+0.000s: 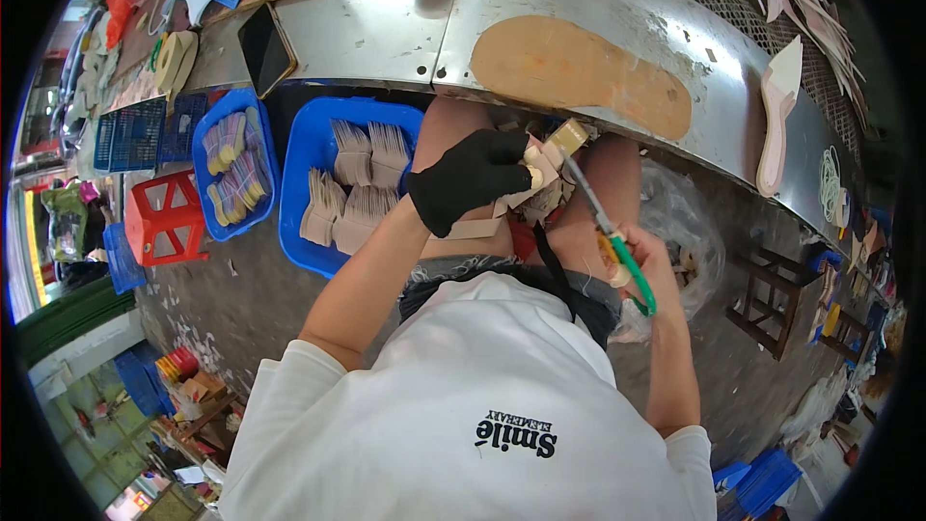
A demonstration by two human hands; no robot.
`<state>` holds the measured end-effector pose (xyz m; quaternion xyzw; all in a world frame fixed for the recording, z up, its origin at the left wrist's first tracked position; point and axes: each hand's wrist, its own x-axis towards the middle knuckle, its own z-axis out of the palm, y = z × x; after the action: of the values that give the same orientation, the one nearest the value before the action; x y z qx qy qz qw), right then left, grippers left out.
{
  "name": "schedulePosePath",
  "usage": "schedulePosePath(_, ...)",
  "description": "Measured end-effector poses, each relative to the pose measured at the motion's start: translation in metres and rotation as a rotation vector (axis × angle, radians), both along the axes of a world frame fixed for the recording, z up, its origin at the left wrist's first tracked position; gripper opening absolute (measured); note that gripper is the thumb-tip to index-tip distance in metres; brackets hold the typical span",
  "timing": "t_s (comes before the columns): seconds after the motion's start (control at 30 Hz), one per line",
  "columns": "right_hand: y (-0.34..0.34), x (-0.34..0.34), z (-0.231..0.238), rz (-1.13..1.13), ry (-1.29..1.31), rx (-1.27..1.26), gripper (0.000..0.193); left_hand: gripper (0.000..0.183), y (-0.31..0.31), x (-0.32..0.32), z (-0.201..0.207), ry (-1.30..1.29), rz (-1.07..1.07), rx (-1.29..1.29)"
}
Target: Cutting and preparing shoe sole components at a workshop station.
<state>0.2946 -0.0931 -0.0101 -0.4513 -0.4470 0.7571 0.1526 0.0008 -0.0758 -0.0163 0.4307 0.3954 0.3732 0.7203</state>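
Apparently part-done: slatted beige bundles (370, 152) are stacked in a blue tub (290, 183); a pale piece (543, 171), between the thighs (614, 169), seems left to be trimmed. It looks small, blocky, partly hidden. It is clamped by the black-gloved left hand (470, 178); green-handled scissors (604, 220) are gripped by the right hand (648, 253).

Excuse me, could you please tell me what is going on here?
A person's black-gloved left hand holds small, pale pink pieces. The bare right hand grips green-handled metal scissors, their blades pointing toward those pieces. To the left, the larger rectangular blue plastic basket holds stacks of thin beige pieces.
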Motion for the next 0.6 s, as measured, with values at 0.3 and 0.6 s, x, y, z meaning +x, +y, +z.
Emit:
schedulePosePath(0.3,0.103,0.024,0.039,-0.253,-0.658,0.864,0.028,0.015,0.001,0.021,0.03,0.297,0.278,0.488)
schedulePosePath(0.6,0.094,-0.088,0.041,-0.216,0.246,0.532,0.027,0.023,0.064,0.019,0.046,0.363,0.552,0.668)
